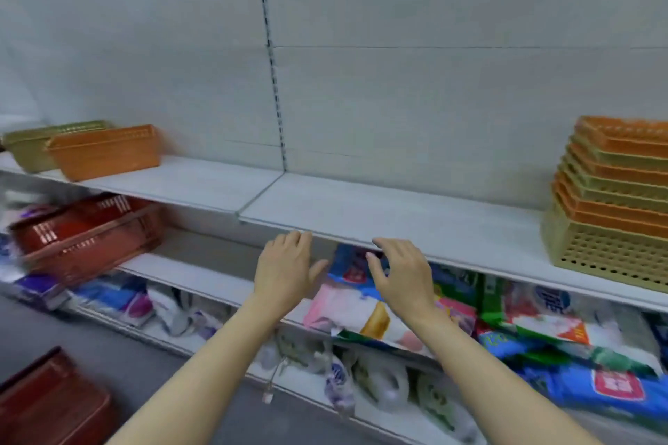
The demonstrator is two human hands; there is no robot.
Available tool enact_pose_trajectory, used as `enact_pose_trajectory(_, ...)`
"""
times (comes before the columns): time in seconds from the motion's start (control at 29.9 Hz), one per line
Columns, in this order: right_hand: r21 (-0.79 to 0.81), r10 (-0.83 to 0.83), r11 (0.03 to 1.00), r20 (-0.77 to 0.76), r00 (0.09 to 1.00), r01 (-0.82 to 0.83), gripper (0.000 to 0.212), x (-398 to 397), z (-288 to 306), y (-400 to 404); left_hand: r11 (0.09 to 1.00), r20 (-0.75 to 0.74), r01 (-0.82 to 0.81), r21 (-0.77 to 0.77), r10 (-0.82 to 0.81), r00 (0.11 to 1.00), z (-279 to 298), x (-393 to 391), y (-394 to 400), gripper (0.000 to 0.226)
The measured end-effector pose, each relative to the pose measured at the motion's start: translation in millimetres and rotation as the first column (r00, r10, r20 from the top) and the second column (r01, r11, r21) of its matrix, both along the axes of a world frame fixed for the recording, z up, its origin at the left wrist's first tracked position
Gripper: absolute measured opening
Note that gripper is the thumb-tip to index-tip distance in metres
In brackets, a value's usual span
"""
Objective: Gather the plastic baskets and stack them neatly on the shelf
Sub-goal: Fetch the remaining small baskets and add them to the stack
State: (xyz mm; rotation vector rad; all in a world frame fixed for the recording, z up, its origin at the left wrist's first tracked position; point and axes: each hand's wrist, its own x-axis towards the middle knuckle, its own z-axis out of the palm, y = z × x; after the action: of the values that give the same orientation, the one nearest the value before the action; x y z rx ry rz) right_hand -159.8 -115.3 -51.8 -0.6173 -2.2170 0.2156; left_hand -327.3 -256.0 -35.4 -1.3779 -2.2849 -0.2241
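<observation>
A tall nested stack of orange and green plastic baskets (pixel 611 199) stands on the white shelf (pixel 379 213) at the far right. At the shelf's far left sit a single orange basket (pixel 105 150) and, behind it, a green basket (pixel 32 148). My left hand (pixel 285 264) and my right hand (pixel 401 275) hover empty in front of the shelf's front edge, near its middle, fingers spread. Neither hand touches a basket.
Red shopping baskets (pixel 86 231) rest tilted on the lower shelf at left, and another red basket (pixel 47 405) stands on the floor at bottom left. Packaged goods (pixel 506 329) fill the lower shelves. A slotted upright (pixel 271 58) divides the back panel.
</observation>
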Motion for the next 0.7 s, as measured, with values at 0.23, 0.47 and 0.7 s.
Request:
enact_pose_trajectory(0.23, 0.005, 0.126, 0.992, 0.058, 0.990, -0.126, 0.034, -91.7, -42.2, -77.9, 0.987, 0.057, -0.159, -0.028, 0.160, 0.985, -43.9, -62.5, -93.0, 0.046)
enact_pose_trajectory(0.47, -0.044, 0.268, 0.963, 0.144, 0.953, -0.264, 0.029, -171.3, -89.6, -111.0, 0.919, 0.155, -0.375, -0.117, 0.390, 0.908, -98.5, -122.0, -147.8, 0.041)
enact_pose_trajectory(0.7, -0.051, 0.336, 0.942, 0.155, 0.929, -0.332, 0.019, -267.8, -89.2, -130.2, 0.829, 0.211, -0.549, -0.104, 0.558, 0.803, -99.2, -195.0, -189.3, 0.033)
